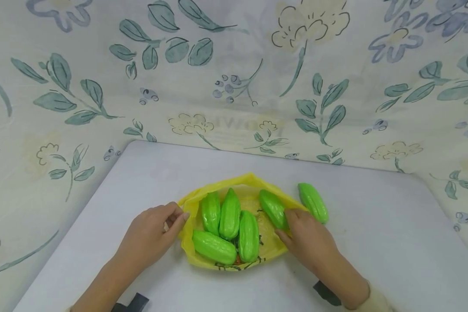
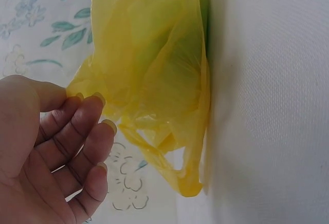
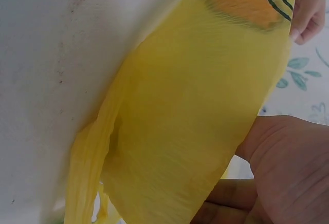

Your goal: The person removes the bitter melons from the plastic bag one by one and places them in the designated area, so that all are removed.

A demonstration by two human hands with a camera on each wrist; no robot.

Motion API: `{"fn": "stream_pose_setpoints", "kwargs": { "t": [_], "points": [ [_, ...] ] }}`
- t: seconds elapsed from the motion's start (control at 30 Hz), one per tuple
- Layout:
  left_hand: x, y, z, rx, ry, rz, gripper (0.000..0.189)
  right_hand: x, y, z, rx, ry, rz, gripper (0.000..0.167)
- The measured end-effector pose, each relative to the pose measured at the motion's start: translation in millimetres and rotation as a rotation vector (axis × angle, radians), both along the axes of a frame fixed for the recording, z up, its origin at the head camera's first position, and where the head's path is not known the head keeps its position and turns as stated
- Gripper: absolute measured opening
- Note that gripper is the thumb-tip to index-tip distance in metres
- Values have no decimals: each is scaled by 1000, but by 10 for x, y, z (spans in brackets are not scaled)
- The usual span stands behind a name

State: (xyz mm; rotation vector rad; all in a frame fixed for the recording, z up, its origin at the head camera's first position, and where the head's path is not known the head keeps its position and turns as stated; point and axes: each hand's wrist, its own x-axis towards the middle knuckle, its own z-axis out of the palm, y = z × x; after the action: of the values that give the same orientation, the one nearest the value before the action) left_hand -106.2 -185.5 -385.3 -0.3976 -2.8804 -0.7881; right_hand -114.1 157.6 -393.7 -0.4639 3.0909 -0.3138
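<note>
A yellow plastic bag [image 1: 271,242] lies with its mouth spread wide on the table. Inside it are several glossy green ridged gourds [image 1: 230,214], which look like bitter melons. My left hand [image 1: 154,234] pinches the bag's left rim between thumb and fingertips, as the left wrist view also shows at the yellow film [image 2: 149,70]. At the right of the opening, my right hand [image 1: 310,238] reaches over the rim and grips the lower end of one green gourd [image 1: 273,206]. In the right wrist view the bag wall [image 3: 190,111] hides the fingertips and that gourd.
Another green gourd [image 1: 313,202] lies on the white table [image 1: 160,169] just outside the bag's right rim. Behind the table hangs a flowered cloth [image 1: 234,56]. Black straps [image 1: 134,303] show near both wrists. A bag handle [image 2: 190,185] hangs loose on the left side.
</note>
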Motion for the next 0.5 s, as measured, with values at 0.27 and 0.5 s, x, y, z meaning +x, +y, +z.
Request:
{"fn": "stream_pose_setpoints", "kwargs": {
  "t": [0.27, 0.5],
  "points": [
    [-10, 10, 2, 1, 25, -5, 12, -46, 1, -40, -3, -10, -18, 45],
    [-7, 13, 0, -5, 24, -3, 12, -60, 3, -69, -5, -24, -33, 43]
  ]
}}
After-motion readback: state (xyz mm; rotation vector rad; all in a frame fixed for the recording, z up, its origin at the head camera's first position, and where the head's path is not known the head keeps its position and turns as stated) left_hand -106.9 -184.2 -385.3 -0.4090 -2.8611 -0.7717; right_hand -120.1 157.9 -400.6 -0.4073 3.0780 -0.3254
